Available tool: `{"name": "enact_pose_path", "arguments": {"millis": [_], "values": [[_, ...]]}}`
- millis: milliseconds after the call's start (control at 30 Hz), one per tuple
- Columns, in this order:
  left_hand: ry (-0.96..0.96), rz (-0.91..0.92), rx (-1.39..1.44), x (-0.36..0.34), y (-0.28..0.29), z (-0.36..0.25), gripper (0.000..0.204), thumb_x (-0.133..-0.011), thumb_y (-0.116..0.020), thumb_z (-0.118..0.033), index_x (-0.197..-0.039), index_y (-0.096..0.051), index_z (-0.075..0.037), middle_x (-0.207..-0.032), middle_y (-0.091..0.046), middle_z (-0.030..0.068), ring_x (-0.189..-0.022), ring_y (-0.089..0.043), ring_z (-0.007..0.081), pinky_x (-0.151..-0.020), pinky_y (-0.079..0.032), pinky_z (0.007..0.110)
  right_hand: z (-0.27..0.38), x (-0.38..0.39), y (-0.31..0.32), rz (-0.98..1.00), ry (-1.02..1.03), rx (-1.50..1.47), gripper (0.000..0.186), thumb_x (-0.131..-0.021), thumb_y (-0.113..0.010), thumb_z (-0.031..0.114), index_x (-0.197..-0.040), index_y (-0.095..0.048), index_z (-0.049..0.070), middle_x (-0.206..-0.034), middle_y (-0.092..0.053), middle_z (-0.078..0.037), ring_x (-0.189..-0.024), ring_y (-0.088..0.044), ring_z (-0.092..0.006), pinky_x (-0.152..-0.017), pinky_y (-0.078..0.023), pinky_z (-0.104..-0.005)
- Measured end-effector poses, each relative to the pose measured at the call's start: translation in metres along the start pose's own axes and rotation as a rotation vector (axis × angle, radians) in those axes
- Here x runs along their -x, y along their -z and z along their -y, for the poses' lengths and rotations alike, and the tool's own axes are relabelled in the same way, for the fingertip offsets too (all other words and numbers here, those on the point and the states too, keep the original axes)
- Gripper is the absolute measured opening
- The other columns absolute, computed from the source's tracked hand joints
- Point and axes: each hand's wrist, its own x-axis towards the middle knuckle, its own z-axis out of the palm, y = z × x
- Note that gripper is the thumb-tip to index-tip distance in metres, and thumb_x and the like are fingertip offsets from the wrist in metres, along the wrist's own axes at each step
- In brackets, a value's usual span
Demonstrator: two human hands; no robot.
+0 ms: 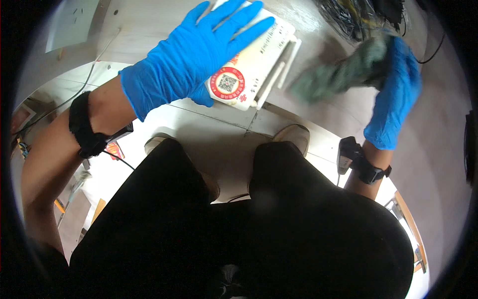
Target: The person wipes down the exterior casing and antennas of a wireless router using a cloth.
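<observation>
Gloved in blue, my left hand (204, 47) lies with its fingers stretched and spread over the top of a white router (271, 47). The thumb reaches down at the router's near left corner. A round red sticker with a square code is on the near end of the casing, and white antennas (279, 74) run along its right side. To the right, my right hand (401, 74), also in a blue glove, is closed on a grey-green cloth (343, 74). The cloth hangs leftward toward the router, apart from it and smeared by motion.
A heap of black cables and clear plastic (356, 17) lies at the far right of the grey table (433, 124). A thin cable (102, 52) runs along the left. My legs and shoes (294, 137) are below the table's near edge, over a tiled floor (214, 119).
</observation>
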Motion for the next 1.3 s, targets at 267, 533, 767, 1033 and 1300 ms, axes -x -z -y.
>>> {"name": "enact_pose_path", "arguments": {"millis": [267,533,767,1033,1300], "values": [[0.063,0.405,-0.263,0.019,0.024,0.011,0.132,-0.059,-0.053,-0.079,-0.136,-0.004,0.016,-0.144,-0.004,0.0369,-0.136,-0.007,0.0458,-0.109,-0.014,0.054,0.023,0.033,-0.031,0.516,0.200,0.547,0.028,-0.084,-0.067,0.029,-0.090,-0.067,0.001,-0.075,-0.065,-0.008,-0.070,-0.060,-0.0184,-0.066,-0.048,-0.0291],[0.183,0.333,0.217,-0.001,0.047,0.013,0.134,-0.059,-0.072,-0.061,-0.138,0.008,0.011,-0.144,0.004,0.0364,-0.137,0.002,0.0442,-0.111,-0.005,0.053,0.038,0.064,-0.071,0.588,-0.153,0.441,0.049,-0.085,-0.059,0.048,-0.080,-0.067,0.000,-0.069,-0.063,-0.009,-0.062,-0.058,-0.0138,-0.056,-0.046,-0.0279],[0.152,0.346,0.136,-0.006,0.040,0.008,0.127,-0.060,-0.078,-0.044,-0.139,0.005,0.011,-0.144,-0.001,0.0356,-0.138,-0.001,0.0440,-0.109,-0.007,0.058,0.020,0.054,-0.079,0.918,-0.880,-0.309,0.041,-0.085,-0.061,0.042,-0.101,-0.064,0.004,-0.092,-0.067,-0.014,-0.069,-0.058,-0.0125,-0.059,-0.042,-0.0219],[0.166,0.297,0.107,-0.004,0.032,0.009,0.119,-0.063,-0.075,-0.040,-0.139,0.000,0.012,-0.142,-0.009,0.0365,-0.137,-0.008,0.0450,-0.107,-0.013,0.060,0.030,0.059,-0.085,0.813,-1.103,-0.771,0.020,-0.090,-0.055,0.025,-0.086,-0.056,0.006,-0.075,-0.054,-0.005,-0.060,-0.047,-0.0119,-0.051,-0.037,-0.0228],[0.166,0.231,0.116,-0.011,0.011,0.016,0.115,-0.060,-0.076,-0.037,-0.139,-0.005,0.009,-0.137,-0.019,0.0323,-0.134,-0.016,0.0439,-0.106,-0.017,0.061,0.030,-0.002,-0.087,1.048,-1.436,-1.221,0.022,-0.093,-0.048,0.017,-0.075,-0.051,0.004,-0.063,-0.034,0.002,-0.054,-0.034,-0.0092,-0.048,-0.032,-0.0208]]}}
